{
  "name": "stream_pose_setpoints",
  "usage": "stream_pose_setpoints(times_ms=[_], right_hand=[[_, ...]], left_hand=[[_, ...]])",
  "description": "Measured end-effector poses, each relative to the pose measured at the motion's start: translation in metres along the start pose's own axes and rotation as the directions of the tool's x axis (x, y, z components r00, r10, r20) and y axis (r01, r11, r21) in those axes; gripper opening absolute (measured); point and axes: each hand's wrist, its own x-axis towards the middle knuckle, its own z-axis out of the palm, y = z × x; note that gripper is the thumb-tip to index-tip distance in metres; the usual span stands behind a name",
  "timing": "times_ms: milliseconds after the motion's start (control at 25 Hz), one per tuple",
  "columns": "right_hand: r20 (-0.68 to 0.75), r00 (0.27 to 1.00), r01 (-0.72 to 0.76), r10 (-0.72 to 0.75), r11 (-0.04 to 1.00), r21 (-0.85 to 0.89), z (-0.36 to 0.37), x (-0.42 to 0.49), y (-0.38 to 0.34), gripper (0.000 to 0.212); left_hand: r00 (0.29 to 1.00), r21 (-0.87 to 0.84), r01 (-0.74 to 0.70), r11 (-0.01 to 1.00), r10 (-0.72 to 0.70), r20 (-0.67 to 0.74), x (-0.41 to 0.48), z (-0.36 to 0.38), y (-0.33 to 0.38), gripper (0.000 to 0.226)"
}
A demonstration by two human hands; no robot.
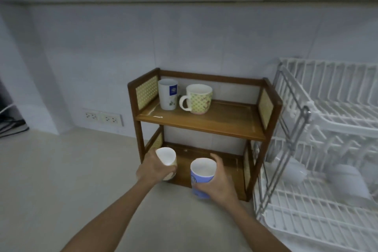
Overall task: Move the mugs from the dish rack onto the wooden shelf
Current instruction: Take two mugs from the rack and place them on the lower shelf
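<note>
- Head view: both forearms reach in from the bottom of the frame toward the lower tier of the wooden shelf (201,122) at centre.
- Left hand (152,169), lower centre: fingers wrapped around a cream mug (166,158), white inside, tilted with its mouth turned toward the camera, at the left front of the lower tier.
- Right hand (219,183), just right of it: fingers curled round the side of a blue mug (201,178), white inside, round pattern on the wall, roughly upright, at the front edge of the lower tier; cannot tell if it touches the board.
- The two held mugs are near each other, not touching.
- Upper tier, left part: a tall white mug (168,94) with a blue logo, and just beside it a yellow patterned mug (199,99), handle pointing left. Both upright.
- White dish rack (327,149) at right edge of frame, just beside the shelf; blurry pale items on its lower level.
- All on a pale bench (61,170); wall sockets (103,117) at mid left.
</note>
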Motion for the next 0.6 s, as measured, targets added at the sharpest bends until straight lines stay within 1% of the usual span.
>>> stream_pose_setpoints(times_ms=[80,160,240,360,480,600], right_hand=[[-0.042,0.996,-0.08,0.078,0.996,-0.032,0.018,0.029,0.0,0.11],[-0.088,0.982,-0.17,0.169,0.985,-0.014,0.035,0.052,0.002,0.105],[-0.128,0.963,-0.24,0.239,0.971,0.004,0.051,0.07,0.006,0.096],[-0.171,0.93,-0.332,0.325,0.943,-0.013,0.07,0.094,0.01,0.09],[-0.169,0.909,-0.388,0.382,0.922,-0.003,0.078,0.112,0.015,0.084],[-0.131,0.916,-0.383,0.379,0.924,-0.005,0.083,0.12,0.017,0.077]], left_hand=[[0.999,0.055,-0.001,0.998,-0.001,0.037,0.018,0.008,-0.002,0.098],[0.998,0.083,-0.015,0.996,0.009,0.07,0.034,0.015,-0.006,0.098],[0.996,0.072,0.0,0.997,-0.006,0.091,0.048,0.026,-0.01,0.1],[0.992,0.058,0.028,0.998,-0.034,0.118,0.068,0.042,-0.012,0.106],[0.99,0.111,0.037,0.993,-0.052,0.134,0.083,0.057,-0.01,0.107],[0.994,0.107,0.051,0.993,-0.061,0.095,0.09,0.065,-0.01,0.107]])
